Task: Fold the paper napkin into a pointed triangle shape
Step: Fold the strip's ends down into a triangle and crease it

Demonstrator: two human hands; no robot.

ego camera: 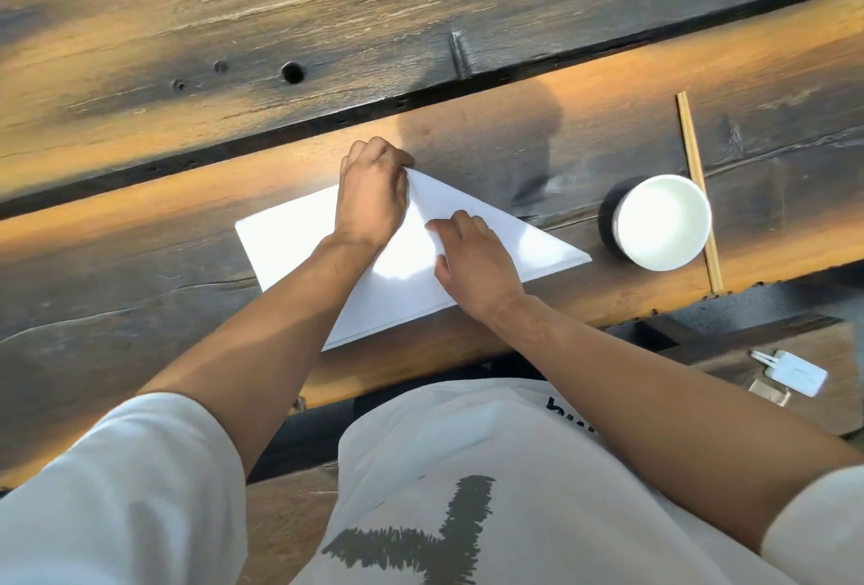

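A white paper napkin (299,238) lies on the wooden table (140,234), partly folded, with a pointed corner toward the right and a flat part on the left. My left hand (371,198) sits at the napkin's far corner, fingers curled down and pinching the top point of the folded flap. My right hand (472,262) rests on the middle of the napkin, fingers bent and pressing along the crease of the flap. Both hands hide the centre of the fold.
A white bowl with a dark outside (657,222) stands just right of the napkin's tip. A pair of wooden chopsticks (699,191) lies behind and beside it. A small white device (795,371) rests on a lower bench at the right. A dark gap (280,131) runs between planks.
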